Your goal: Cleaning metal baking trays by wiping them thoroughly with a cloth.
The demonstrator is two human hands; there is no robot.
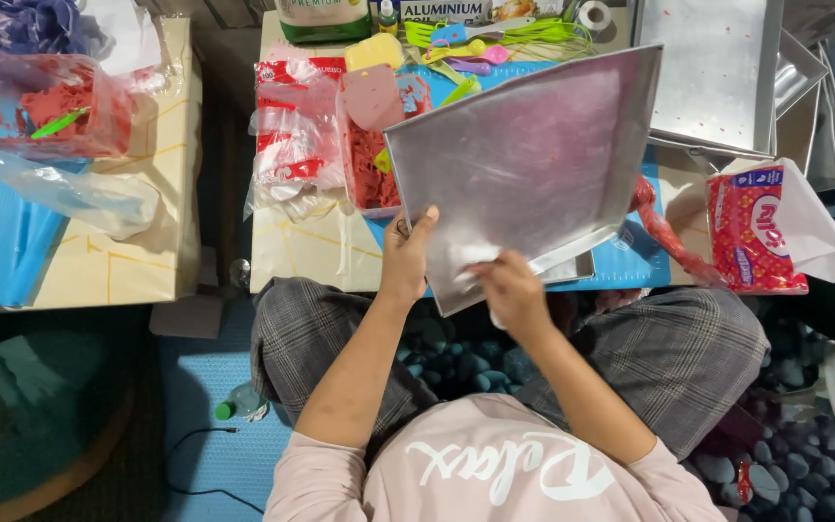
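The left hand [406, 253] grips the near left edge of one metal baking tray [524, 164], thumb laid on its face. The right hand [512, 290] presses a white tissue [478, 259] against the tray's lower edge, fingers curled on it. The tray is tilted up over the blue mat [630, 261], its long axis running from near left to far right. One tissue pack [756, 232] lies at right; two tubs of red dough [374, 145] [45, 106] lie left.

Tray [533, 155]: silver-grey, faint pink smears. Mat [620, 261]: blue. Trousers [678, 358]: grey check. Tissue pack [751, 232]: red, white. Tub [371, 164] contents: red. Table [311, 251]: beige, yellow lines.
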